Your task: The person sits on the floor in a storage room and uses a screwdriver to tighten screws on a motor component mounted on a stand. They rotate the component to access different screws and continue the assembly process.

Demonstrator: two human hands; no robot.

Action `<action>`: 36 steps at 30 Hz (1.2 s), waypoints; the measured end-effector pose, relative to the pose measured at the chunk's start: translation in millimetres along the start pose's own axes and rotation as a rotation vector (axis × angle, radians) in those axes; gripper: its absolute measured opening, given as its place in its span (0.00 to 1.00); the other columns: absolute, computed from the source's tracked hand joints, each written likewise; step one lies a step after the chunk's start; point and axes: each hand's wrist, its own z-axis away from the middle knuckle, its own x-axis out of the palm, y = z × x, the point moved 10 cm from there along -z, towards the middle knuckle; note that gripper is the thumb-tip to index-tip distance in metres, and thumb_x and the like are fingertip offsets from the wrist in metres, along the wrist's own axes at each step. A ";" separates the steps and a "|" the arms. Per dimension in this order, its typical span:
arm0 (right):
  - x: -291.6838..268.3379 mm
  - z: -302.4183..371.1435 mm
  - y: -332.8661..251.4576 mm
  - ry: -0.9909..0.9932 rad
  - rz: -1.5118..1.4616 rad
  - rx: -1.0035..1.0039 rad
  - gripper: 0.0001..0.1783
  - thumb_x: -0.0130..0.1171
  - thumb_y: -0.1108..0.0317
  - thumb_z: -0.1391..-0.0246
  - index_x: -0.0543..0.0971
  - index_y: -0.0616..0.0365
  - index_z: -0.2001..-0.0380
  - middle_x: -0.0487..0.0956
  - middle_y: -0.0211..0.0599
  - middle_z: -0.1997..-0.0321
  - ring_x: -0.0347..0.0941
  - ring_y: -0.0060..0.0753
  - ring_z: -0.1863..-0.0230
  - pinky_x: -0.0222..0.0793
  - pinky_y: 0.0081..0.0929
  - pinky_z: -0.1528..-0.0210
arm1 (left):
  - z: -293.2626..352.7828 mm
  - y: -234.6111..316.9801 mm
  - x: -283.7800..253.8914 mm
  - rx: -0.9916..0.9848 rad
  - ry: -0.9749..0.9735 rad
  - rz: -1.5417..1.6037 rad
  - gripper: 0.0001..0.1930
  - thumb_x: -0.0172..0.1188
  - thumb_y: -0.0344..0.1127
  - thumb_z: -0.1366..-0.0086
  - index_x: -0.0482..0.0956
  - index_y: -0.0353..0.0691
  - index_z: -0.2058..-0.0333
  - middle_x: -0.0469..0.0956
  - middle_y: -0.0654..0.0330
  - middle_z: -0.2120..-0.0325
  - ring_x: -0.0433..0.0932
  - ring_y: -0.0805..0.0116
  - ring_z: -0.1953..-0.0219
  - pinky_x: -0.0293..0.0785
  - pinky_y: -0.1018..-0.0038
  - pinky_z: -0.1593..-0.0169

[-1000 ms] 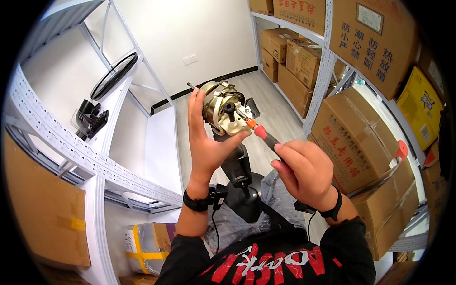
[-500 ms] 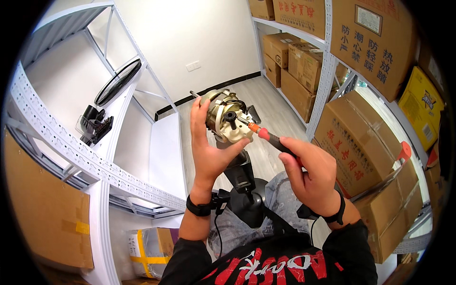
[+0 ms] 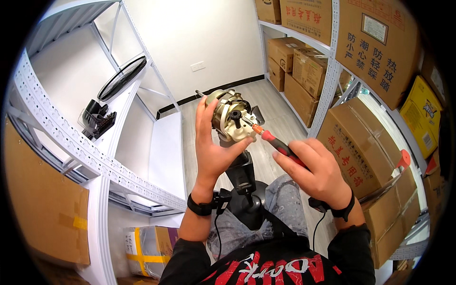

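Observation:
In front of me, an exposed fan motor (image 3: pixel 222 113) with a cream gear housing sits atop a black fan stand (image 3: pixel 241 173). My left hand (image 3: pixel 211 156) is wrapped round its left side, fingers up behind it and thumb across the lower front. A red and black screwdriver (image 3: pixel 280 145) slants in from the right, its tip at the housing near a black knob (image 3: pixel 235 115). My right hand (image 3: pixel 316 168) grips the handle's rear end. What exactly the tip touches is too small to tell.
On the left shelf lie a round black fan grille (image 3: pixel 122 78) and a black tray of small parts (image 3: pixel 104 124). Cardboard boxes (image 3: pixel 358 147) crowd the right side, with more on the rack behind. The stand's black base (image 3: pixel 249 216) is between my legs.
My right hand has shifted its fingers on the screwdriver handle and turned slightly. The left hand keeps its hold on the motor. The whole view has shifted a little.

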 end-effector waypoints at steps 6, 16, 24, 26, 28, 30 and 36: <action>-8.9 -1.5 16.0 -0.002 -0.093 0.314 0.28 0.70 0.63 0.52 0.79 0.59 0.47 0.75 0.39 0.63 0.73 0.39 0.69 0.69 0.31 0.71 | 1.0 1.0 2.4 0.024 0.014 0.002 0.52 0.82 0.38 0.61 0.64 0.43 0.36 0.56 0.45 0.31 0.68 0.51 0.35 0.69 0.61 0.37; -7.5 1.5 9.0 0.141 -0.008 0.146 0.21 0.65 0.70 0.45 0.78 0.62 0.47 0.72 0.35 0.75 0.68 0.37 0.78 0.62 0.34 0.76 | -0.6 0.5 1.1 0.011 0.002 -0.001 0.51 0.82 0.37 0.62 0.65 0.43 0.36 0.56 0.45 0.31 0.67 0.51 0.35 0.68 0.61 0.37; -10.6 4.9 24.5 0.053 -0.051 0.456 0.24 0.66 0.68 0.45 0.77 0.59 0.45 0.74 0.34 0.74 0.69 0.36 0.78 0.66 0.31 0.75 | 0.9 -1.7 1.1 0.019 -0.010 0.001 0.52 0.82 0.39 0.62 0.65 0.44 0.36 0.57 0.45 0.32 0.66 0.50 0.34 0.67 0.59 0.36; -7.9 2.9 18.2 0.080 0.007 0.310 0.23 0.66 0.68 0.45 0.77 0.58 0.46 0.74 0.33 0.75 0.70 0.35 0.77 0.66 0.30 0.75 | 0.8 -3.2 1.6 0.016 -0.010 0.003 0.52 0.82 0.39 0.62 0.65 0.44 0.36 0.57 0.45 0.31 0.66 0.49 0.34 0.67 0.59 0.36; -11.0 -0.6 12.3 0.154 0.014 0.174 0.23 0.66 0.68 0.46 0.78 0.58 0.46 0.74 0.31 0.75 0.70 0.35 0.76 0.65 0.31 0.75 | 0.4 -4.7 2.3 0.007 -0.011 0.007 0.52 0.81 0.39 0.62 0.64 0.44 0.36 0.56 0.45 0.31 0.66 0.49 0.34 0.67 0.59 0.36; -10.5 -1.2 9.4 0.197 -0.009 0.152 0.22 0.66 0.69 0.46 0.78 0.57 0.47 0.74 0.31 0.75 0.70 0.36 0.76 0.65 0.31 0.75 | -0.4 -4.0 3.0 0.002 -0.018 0.010 0.52 0.81 0.39 0.62 0.64 0.44 0.36 0.56 0.45 0.31 0.66 0.49 0.34 0.67 0.59 0.36; -6.2 3.7 22.7 0.020 -0.085 0.491 0.20 0.66 0.75 0.50 0.81 0.57 0.51 0.74 0.36 0.72 0.70 0.38 0.75 0.65 0.33 0.75 | 1.3 -5.5 -0.9 0.010 -0.019 0.007 0.53 0.81 0.39 0.62 0.64 0.44 0.35 0.56 0.45 0.31 0.64 0.49 0.33 0.66 0.59 0.36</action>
